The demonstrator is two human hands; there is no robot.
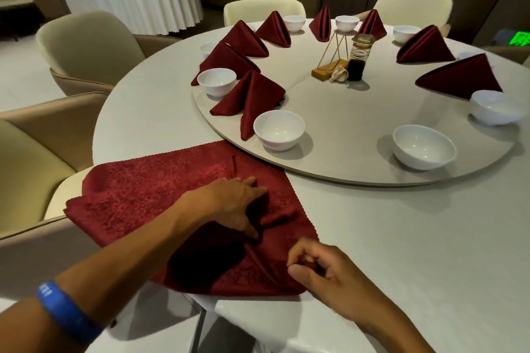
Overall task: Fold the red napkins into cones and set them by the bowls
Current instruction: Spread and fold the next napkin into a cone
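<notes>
A dining room holds the round bench point(401, 238), its turntable point(358, 135) ringed with bowls and finished cones. The flat red napkin point(149, 195) lies at the near edge, mid-fold. The left hand point(238, 203) presses it with straight fingers; the right hand point(318, 269) pinches its corner, likely to fold across next.
</notes>
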